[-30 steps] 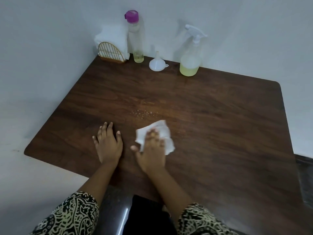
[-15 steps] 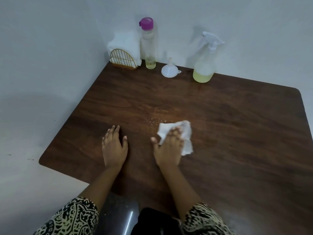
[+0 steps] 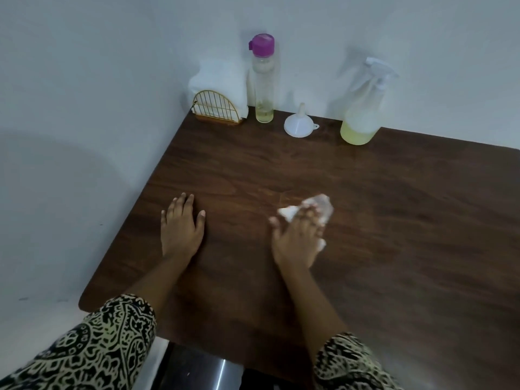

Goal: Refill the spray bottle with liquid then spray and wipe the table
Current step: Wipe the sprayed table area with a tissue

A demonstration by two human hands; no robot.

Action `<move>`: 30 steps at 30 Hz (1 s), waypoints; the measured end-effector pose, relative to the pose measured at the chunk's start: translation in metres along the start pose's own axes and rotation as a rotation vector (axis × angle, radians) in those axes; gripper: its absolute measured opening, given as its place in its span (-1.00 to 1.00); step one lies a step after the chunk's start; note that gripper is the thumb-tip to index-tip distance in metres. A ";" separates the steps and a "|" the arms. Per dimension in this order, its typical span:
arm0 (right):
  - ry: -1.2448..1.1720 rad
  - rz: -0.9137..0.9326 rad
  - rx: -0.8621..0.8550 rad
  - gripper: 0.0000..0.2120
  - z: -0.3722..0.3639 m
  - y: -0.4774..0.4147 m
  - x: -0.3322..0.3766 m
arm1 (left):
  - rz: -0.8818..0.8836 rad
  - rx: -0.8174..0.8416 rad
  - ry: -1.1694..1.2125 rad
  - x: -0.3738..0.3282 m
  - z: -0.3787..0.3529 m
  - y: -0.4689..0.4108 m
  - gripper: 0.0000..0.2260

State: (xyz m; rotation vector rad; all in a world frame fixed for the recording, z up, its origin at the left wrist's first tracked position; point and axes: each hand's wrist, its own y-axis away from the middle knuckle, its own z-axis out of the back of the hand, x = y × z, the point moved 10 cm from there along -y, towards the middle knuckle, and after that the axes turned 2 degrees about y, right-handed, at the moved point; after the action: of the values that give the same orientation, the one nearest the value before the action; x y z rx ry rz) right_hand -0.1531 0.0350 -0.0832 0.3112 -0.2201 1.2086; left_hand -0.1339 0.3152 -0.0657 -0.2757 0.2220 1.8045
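Note:
My right hand [image 3: 295, 237] presses a crumpled white tissue [image 3: 318, 208] flat against the dark wooden table [image 3: 394, 220], near its middle; both are blurred by motion. My left hand [image 3: 181, 228] lies flat on the table to the left, fingers apart, holding nothing. At the back by the wall stands the clear spray bottle [image 3: 361, 114] with yellowish liquid in its bottom. A tall clear bottle with a purple cap [image 3: 264, 80] holds a little yellow liquid. Between them a white funnel [image 3: 298, 122] rests wide end down.
A gold wire holder with white napkins [image 3: 218, 104] sits in the table's back left corner against the white walls. The table's left edge and rounded near-left corner [image 3: 84, 301] are close to my left arm.
My right hand has slid the tissue forward and to the right, over the spot where droplets lay; those droplets no longer show. My left hand has stayed flat. The camera view shifted left.

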 end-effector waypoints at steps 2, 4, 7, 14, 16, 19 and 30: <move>-0.035 0.125 0.034 -0.11 -0.019 0.009 0.058 | -0.016 0.003 -0.001 0.002 -0.001 -0.007 -0.53; -0.020 0.195 0.081 -0.10 -0.029 0.013 0.087 | -0.022 0.007 0.000 0.002 -0.002 -0.012 -0.53; 0.048 0.221 0.087 -0.11 -0.025 0.004 0.071 | -0.027 0.009 0.009 0.001 0.000 -0.020 -0.53; 0.041 -0.154 -0.055 -0.19 0.034 -0.055 -0.069 | -0.006 0.007 0.003 0.000 0.000 -0.026 -0.52; 0.019 -0.220 -0.046 -0.17 0.029 -0.058 -0.062 | -0.004 0.010 0.001 0.000 -0.001 -0.026 -0.52; 0.054 -0.095 -0.008 -0.16 0.002 -0.053 0.010 | -0.006 0.006 0.005 0.002 -0.002 -0.027 -0.52; 0.109 0.158 0.018 -0.21 -0.008 -0.050 0.060 | -0.006 -0.014 0.031 0.003 -0.002 -0.029 -0.53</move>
State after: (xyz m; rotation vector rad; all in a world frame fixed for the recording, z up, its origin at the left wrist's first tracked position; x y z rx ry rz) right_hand -0.0857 0.0751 -0.0767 0.2457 -0.1416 1.3806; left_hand -0.1068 0.3244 -0.0685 -0.3136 0.2299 1.7970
